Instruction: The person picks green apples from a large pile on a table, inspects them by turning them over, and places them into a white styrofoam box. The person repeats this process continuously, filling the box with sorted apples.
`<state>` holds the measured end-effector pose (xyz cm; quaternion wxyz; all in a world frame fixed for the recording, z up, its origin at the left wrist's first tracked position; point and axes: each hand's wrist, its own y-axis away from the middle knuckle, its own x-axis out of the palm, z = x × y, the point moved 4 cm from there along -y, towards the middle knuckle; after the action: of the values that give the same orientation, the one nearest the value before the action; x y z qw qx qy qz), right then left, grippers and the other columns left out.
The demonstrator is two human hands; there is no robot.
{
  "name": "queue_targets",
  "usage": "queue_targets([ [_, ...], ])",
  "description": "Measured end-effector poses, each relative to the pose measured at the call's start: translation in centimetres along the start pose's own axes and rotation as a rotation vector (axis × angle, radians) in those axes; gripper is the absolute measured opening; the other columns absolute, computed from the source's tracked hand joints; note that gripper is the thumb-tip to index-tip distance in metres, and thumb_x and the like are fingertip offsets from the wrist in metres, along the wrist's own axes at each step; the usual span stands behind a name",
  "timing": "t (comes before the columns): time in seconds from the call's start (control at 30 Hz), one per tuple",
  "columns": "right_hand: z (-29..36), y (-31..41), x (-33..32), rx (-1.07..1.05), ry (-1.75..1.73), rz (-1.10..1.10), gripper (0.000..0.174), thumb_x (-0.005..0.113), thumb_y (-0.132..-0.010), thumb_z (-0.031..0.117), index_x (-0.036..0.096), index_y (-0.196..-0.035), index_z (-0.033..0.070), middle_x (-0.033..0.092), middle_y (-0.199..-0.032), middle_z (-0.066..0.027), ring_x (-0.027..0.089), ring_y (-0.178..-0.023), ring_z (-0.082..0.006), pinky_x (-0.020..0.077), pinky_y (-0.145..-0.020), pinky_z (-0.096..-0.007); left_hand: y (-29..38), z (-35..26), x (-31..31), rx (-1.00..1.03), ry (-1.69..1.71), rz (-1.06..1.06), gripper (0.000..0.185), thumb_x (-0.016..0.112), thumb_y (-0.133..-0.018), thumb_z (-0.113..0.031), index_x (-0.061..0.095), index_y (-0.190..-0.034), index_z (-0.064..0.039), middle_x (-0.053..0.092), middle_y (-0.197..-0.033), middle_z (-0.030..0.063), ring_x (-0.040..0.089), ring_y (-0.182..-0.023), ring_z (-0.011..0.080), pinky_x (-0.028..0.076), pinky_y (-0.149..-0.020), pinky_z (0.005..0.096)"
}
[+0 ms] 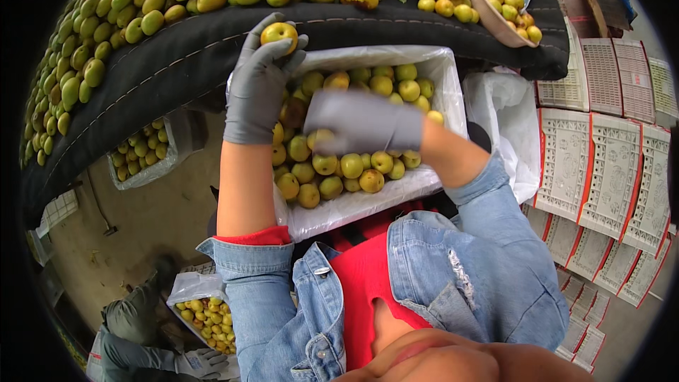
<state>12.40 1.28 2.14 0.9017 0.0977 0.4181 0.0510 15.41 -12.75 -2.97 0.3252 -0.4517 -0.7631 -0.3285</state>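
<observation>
My left hand [260, 79], in a grey glove, holds one yellow-green fruit [278, 37], jujube-like with brownish marks, between thumb and fingers. It is raised at the far left corner of a lined crate [366, 212], by the edge of the padded black table. My right hand [360, 119], gloved the same way, is motion-blurred above the crate's middle. A fruit [320, 139] shows at its fingertips, but whether the hand grips it cannot be made out. Many similar fruits [351, 165] fill the crate, which has a white plastic liner and sits close before my body.
A heap of fruit [212, 0] covers the padded black table [175, 45]. A pink bowl of fruit [501, 21] tilts at its right end. White crates with red edges [610, 170] are stacked right. Fruit crates [140, 151] stand left; another person's gloved hand [204, 363] is lower left.
</observation>
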Motion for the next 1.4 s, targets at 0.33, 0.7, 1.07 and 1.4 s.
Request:
queue_targets([
  [0.33, -18.3, -0.7, -12.6, 0.553, 0.463, -0.557, 0.029, 0.068, -0.08, 0.021, 0.067, -0.108, 0.013, 0.06, -0.11, -0.0202, 0.061, -0.098, -0.0359, 0.0491, -0.093, -0.0413, 0.6, 0.5, 0.5, -0.052, -0.079, -0.02, 0.042, 0.058, -0.091, -0.015, 0.052, -0.132, -0.008, 0.059, -0.122, 0.0081, 0.058, -0.108, 0.0219, 0.048, -0.091, 0.0332],
  [0.7, -19.8, -5.4, -17.6, 0.686, -0.166, -0.305, 0.065, 0.072, -0.077, 0.023, 0.052, -0.138, 0.022, 0.061, -0.111, -0.0168, 0.063, -0.095, -0.0276, 0.0546, -0.084, -0.0402, 0.4, 0.6, 0.7, -0.049, -0.074, -0.009, 0.043, 0.057, -0.092, -0.016, 0.05, -0.133, -0.009, 0.058, -0.122, 0.0082, 0.059, -0.109, 0.0222, 0.048, -0.093, 0.034],
  [1.07, -26.3, -8.8, -15.9, 0.763, -0.084, -0.449, 0.068, 0.072, -0.081, 0.054, 0.055, -0.128, 0.008, 0.064, -0.114, -0.0105, 0.06, -0.098, -0.0203, 0.0499, -0.082, -0.0331, 0.1, 0.9, 0.9, 0.001, -0.125, -0.008, 0.042, 0.056, -0.093, -0.019, 0.051, -0.131, -0.005, 0.059, -0.121, 0.0098, 0.059, -0.109, 0.0245, 0.05, -0.094, 0.0365],
  [1.4, -22.9, -4.7, -16.7, 0.622, -0.179, -0.159, 0.058, 0.076, -0.08, 0.041, 0.057, -0.126, 0.01, 0.064, -0.102, -0.007, 0.059, -0.086, -0.0173, 0.0502, -0.066, -0.0324, -0.4, 1.3, 0.6, -0.018, -0.074, 0.003, 0.038, 0.057, -0.093, -0.016, 0.054, -0.129, -0.003, 0.06, -0.121, 0.0118, 0.059, -0.112, 0.0261, 0.048, -0.099, 0.0366],
])
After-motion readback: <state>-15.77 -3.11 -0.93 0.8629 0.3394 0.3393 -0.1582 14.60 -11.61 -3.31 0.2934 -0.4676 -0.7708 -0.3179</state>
